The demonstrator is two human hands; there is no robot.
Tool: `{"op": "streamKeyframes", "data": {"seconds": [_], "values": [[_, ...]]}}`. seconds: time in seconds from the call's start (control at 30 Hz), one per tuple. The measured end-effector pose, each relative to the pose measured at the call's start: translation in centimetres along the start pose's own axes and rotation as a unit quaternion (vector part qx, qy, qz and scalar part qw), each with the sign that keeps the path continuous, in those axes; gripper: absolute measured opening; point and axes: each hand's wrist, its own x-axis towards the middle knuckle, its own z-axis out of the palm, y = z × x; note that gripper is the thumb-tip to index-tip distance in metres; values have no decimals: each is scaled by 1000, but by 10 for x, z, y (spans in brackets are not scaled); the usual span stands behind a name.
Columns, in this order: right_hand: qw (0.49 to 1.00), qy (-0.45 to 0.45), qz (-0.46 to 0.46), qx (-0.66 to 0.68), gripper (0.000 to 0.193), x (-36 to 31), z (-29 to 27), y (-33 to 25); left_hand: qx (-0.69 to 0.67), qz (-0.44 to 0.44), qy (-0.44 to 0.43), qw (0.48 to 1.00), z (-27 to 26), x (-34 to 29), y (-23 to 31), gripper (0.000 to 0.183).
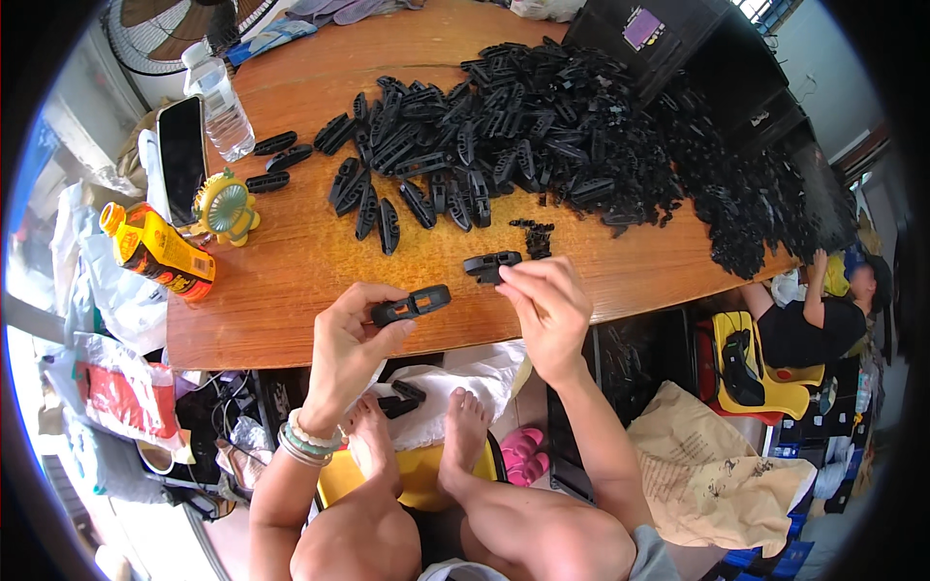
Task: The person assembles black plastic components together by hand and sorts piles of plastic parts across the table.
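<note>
My left hand (351, 337) grips a black oval plastic part (413, 305) with slots through it, held over the table's near edge. To the right, my right hand (554, 318) is closed in a pinch of thumb and forefinger. Its fingertips meet the right end of a second black oval plastic part (489, 260). Whether the pinch holds that part or something tiny is hidden. Small black pieces (537, 238) lie just beyond it. A large heap of similar black parts (504, 116) covers the far middle of the wooden table (291, 320).
Small black pieces (746, 213) pile at the right, near black crates (668, 58). On the left stand a yellow-labelled bottle (165, 252), a phone (182, 160), a clear water bottle (219, 105) and a green-yellow ornament (228, 208). Another person (819, 324) is at the far right.
</note>
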Motion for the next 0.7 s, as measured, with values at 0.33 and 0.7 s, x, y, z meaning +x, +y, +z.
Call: {"op": "streamKeyframes", "data": {"seconds": [0.33, 0.7], "values": [[992, -73, 37, 99, 24, -5, 2, -47, -33, -27, -57, 997, 18, -9, 3, 27], [992, -111, -67, -8, 31, -11, 4, -41, -99, -60, -80, 990, 17, -12, 3, 23]]}}
